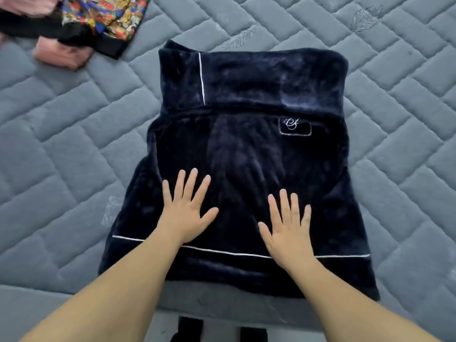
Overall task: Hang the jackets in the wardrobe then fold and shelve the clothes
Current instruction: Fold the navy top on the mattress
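A dark navy plush garment with thin white piping and a small embroidered patch lies spread flat on the grey quilted mattress. Its far part is folded over toward me. My left hand lies flat on the fabric near the middle, fingers straight and spread. My right hand presses flat on the fabric a little to the right and closer to me, fingers also spread. Neither hand holds anything.
At the far left corner lies a heap of other clothes: a colourful patterned garment with black trim and pink fabric. The mattress's near edge runs below the navy garment, with floor and my dark feet beyond it.
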A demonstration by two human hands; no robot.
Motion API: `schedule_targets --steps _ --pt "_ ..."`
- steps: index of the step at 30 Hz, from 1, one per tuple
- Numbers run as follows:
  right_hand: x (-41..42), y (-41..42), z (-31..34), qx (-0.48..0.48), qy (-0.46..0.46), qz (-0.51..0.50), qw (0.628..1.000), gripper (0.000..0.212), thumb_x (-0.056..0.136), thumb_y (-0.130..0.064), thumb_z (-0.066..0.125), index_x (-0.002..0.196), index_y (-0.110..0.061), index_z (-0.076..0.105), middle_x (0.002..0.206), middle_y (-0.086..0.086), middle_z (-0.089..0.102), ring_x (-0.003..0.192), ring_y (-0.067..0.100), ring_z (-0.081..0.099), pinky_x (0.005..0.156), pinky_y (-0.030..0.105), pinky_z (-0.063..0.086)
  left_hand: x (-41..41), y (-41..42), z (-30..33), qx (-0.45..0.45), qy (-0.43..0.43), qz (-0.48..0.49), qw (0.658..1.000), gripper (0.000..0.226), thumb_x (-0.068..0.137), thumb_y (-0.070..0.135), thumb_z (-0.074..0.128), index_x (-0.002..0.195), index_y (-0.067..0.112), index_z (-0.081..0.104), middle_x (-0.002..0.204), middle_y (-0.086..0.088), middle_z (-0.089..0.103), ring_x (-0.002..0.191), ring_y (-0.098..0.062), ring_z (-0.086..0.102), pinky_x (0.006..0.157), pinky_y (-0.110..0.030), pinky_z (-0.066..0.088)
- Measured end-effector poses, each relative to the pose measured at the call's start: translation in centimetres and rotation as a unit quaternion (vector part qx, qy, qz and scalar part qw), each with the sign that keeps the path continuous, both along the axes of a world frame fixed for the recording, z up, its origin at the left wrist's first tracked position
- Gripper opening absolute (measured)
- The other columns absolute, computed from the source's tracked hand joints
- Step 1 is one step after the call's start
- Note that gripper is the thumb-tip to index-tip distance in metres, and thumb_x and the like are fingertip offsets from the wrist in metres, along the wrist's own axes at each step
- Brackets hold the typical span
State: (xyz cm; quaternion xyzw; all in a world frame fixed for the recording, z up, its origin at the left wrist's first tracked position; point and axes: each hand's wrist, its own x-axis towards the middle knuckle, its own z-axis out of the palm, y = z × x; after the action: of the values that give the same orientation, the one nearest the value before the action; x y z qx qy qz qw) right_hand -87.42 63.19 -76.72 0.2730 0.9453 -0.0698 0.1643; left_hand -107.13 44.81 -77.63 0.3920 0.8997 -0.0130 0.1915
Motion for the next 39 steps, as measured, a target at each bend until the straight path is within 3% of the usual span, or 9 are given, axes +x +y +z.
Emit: schedule_targets --steps 6,12,16,19,21,25,32,35,39 --pt "5.4 -2.6 0.9 -0.038 -0.090 0.158 0.983 0.100 0.079 -0.086 0.012 0.154 -0.026 -0.015 0.162 0.003 -0.024 0.145 0.028 -0.031 0.110 0.069 -0.012 7.8 -6.1 1.3 -0.053 -0.039 -0.130 0.989 0.103 0.074 0.082 0.031 0.149 0.041 -0.027 0.162 0.002 -0.026 0.145 -0.022 -0.033 0.108 -0.070 -0.017" --pt "5.0 -2.9 3.9 -0.077 -0.148 0.171 0.971 0.124 0.065 -0.095 0.031 0.154 -0.023 -0.017 0.160 0.000 -0.024 0.147 0.030 -0.024 0.112 0.065 -0.014 8.6 -5.4 4.5 -0.163 -0.054 -0.162 0.972 0.114 0.073 0.070 0.048 0.148 0.035 -0.030 0.157 0.002 -0.035 0.147 -0.025 -0.028 0.107 -0.074 -0.005" --pt "5.7 -4.7 5.5 -0.029 -0.142 0.161 0.976 0.090 0.091 -0.043 0.056 0.156 -0.015 0.000 0.162 0.011 0.005 0.147 0.036 0.008 0.116 0.058 0.014 7.6 -4.3 6.9 -0.218 0.073 -0.196 0.953 0.086 0.089 0.024 0.059 0.154 0.024 0.002 0.156 -0.011 0.017 0.140 -0.035 0.023 0.105 -0.069 0.025" --pt "6.1 -5.3 5.5 0.011 -0.100 0.139 0.985 0.061 0.081 -0.016 0.058 0.136 -0.013 0.034 0.130 0.010 0.039 0.115 0.031 0.040 0.098 0.047 0.035 6.2 -4.5 8.4 -0.257 0.122 -0.131 0.950 0.045 0.091 0.009 0.050 0.133 0.018 0.037 0.126 -0.007 0.046 0.112 -0.033 0.049 0.096 -0.057 0.040" --pt "5.3 -4.4 5.7 0.019 -0.090 0.137 0.986 0.044 0.076 -0.006 0.055 0.117 -0.016 0.042 0.110 0.005 0.044 0.097 0.026 0.046 0.079 0.036 0.037 5.3 -4.4 9.1 -0.261 0.107 -0.070 0.957 0.029 0.094 0.009 0.045 0.121 0.019 0.047 0.118 -0.005 0.052 0.108 -0.030 0.054 0.088 -0.046 0.047" --pt "1.8 -1.1 7.6 0.009 -0.100 0.077 0.992 0.034 0.083 -0.006 0.054 0.112 -0.020 0.043 0.106 0.001 0.053 0.096 0.023 0.055 0.065 0.032 0.033 2.7 -2.2 11.0 -0.237 0.031 0.041 0.970 0.028 0.089 0.006 0.046 0.111 0.017 0.060 0.110 -0.006 0.065 0.102 -0.029 0.063 0.072 -0.036 0.045" --pt "-3.5 7.5 14.5 0.011 -0.134 -0.023 0.991 0.031 0.087 -0.006 0.053 0.115 -0.018 0.055 0.115 0.004 0.061 0.106 0.028 0.060 0.079 0.036 0.049 -4.6 3.4 17.9 -0.107 0.071 -0.030 0.991 0.005 0.082 0.023 0.047 0.085 0.021 0.044 0.089 -0.006 0.065 0.069 -0.030 0.054 0.060 -0.034 0.038" --pt "-6.0 11.7 15.8 0.042 -0.163 -0.051 0.984 0.031 0.087 -0.005 0.050 0.112 -0.019 0.064 0.111 0.001 0.066 0.101 0.026 0.065 0.083 0.035 0.053 -8.0 4.2 18.4 -0.050 0.123 -0.164 0.978 0.029 0.078 0.048 0.041 0.088 0.023 0.029 0.070 -0.002 0.063 0.055 -0.030 0.055 0.050 -0.034 0.035" --pt "-11.1 14.5 15.8 0.075 -0.204 -0.062 0.974 0.033 0.086 -0.009 0.052 0.116 -0.019 0.065 0.118 0.002 0.065 0.107 0.029 0.063 0.093 0.044 0.050 -13.7 6.8 17.1 -0.082 0.132 -0.218 0.963 0.036 0.072 0.042 0.047 0.097 0.023 0.031 0.088 0.002 0.063 0.073 -0.029 0.066 0.053 -0.033 0.032"
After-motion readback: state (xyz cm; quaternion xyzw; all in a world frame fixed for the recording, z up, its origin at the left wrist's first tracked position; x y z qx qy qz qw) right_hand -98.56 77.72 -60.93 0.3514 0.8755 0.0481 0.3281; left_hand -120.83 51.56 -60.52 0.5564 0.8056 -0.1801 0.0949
